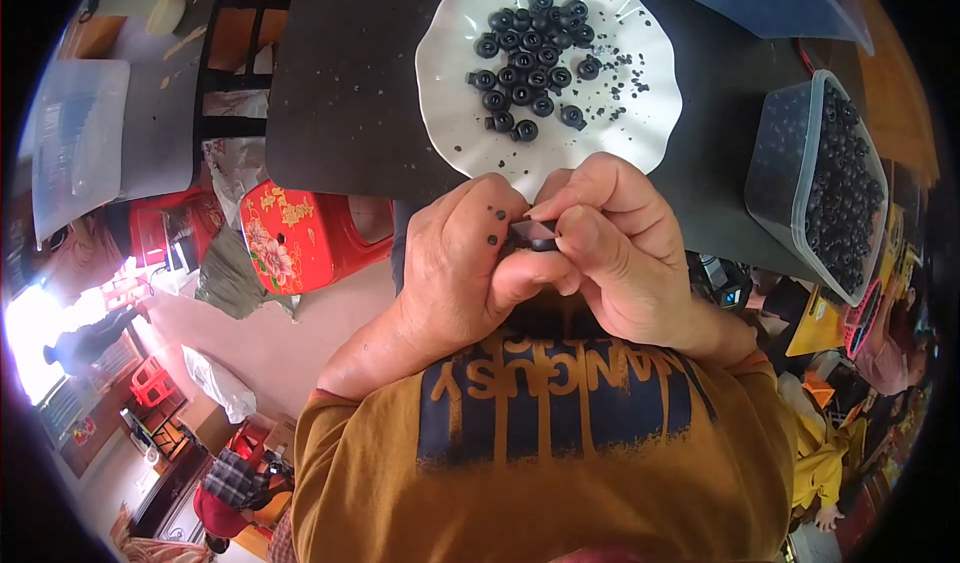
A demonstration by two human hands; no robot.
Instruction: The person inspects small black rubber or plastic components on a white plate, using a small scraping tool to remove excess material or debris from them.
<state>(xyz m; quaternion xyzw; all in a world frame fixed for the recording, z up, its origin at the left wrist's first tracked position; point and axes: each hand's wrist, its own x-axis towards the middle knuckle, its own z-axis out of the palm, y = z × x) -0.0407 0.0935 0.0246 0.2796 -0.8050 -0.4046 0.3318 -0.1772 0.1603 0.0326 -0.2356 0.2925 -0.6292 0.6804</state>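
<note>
My left hand (455,248) and my right hand (625,253) meet in front of my chest, just below the near rim of a white scalloped plate (440,83). Closed left fingers hold a small black rubber-like part (543,245), mostly covered by the fingertips. The right thumb and index finger pinch close against it; whatever they grip is largely hidden. A small flat greyish surface shows between the two hands, too small to name. Several black specks cling to the left index finger. On the plate lies a pile of black ring-shaped parts (525,60), with black crumbs (625,73) scattered to their right.
The plate stands on a dark table (340,113). To the right, a clear plastic tub (780,153) holds many black pieces (845,193). A red patterned stool (285,238) stands at the left below the table edge. Other people are at the lower left and right margins.
</note>
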